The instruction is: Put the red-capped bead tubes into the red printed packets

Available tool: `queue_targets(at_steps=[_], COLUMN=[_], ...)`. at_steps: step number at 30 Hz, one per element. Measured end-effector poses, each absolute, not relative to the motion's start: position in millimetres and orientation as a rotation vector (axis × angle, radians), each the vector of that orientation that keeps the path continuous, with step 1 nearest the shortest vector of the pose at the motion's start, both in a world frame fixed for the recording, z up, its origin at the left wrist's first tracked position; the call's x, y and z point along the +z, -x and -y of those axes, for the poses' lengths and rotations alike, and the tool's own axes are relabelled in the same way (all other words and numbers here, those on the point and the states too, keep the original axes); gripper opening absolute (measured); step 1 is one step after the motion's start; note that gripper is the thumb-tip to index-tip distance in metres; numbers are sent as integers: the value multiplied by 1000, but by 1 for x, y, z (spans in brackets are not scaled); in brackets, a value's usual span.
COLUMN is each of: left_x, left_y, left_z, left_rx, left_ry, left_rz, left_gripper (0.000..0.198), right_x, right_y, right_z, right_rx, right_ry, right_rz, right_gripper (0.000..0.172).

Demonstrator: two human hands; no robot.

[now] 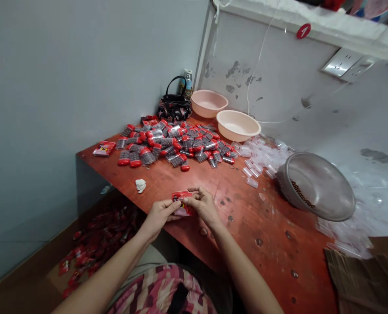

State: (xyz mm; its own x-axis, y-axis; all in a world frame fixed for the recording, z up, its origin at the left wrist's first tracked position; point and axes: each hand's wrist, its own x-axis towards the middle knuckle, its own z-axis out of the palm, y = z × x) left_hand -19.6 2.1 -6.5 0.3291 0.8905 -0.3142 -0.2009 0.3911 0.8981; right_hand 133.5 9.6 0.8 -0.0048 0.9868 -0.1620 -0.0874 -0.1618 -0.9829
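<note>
Near the table's front edge, my left hand (161,218) and my right hand (204,206) hold a small flat red printed packet (182,203) between them. It has a dark cartoon figure on it and a pale lower edge. Both thumbs press on its face, while the other fingers are partly hidden behind it. Another red printed packet (104,148) lies flat at the table's left corner. Beyond my hands spreads a heap of small clear containers with red caps (167,141), filled with dark pellets. A crumpled white tissue (140,186) sits left of my hands.
Two pale basins (238,125) and a black handbag (174,109) stand at the back. On the right, a grey bowl (324,187) with brown beads tilts among clear plastic tubes (252,182). Below the table's left edge, a cardboard box (58,279) holds many red packets.
</note>
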Motion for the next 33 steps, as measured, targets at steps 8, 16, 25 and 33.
queue_targets(at_steps=[8, 16, 25, 33], left_x=[-16, -11, -13, -17], left_y=[43, 55, 63, 50], left_z=[1, 9, 7, -12], left_rx=[988, 1074, 1209, 1266], left_ry=[-623, -449, -220, 52], left_rz=[-1130, -1145, -1053, -943], left_gripper=[22, 19, 10, 7], right_x=[-13, 14, 17, 11], right_y=[-139, -148, -151, -141], right_z=[-16, -106, -157, -55], right_rx=[799, -153, 116, 623], right_ry=[1631, 1532, 1271, 1428], right_rz=[1818, 2634, 2733, 2039], right_gripper=[30, 34, 22, 24])
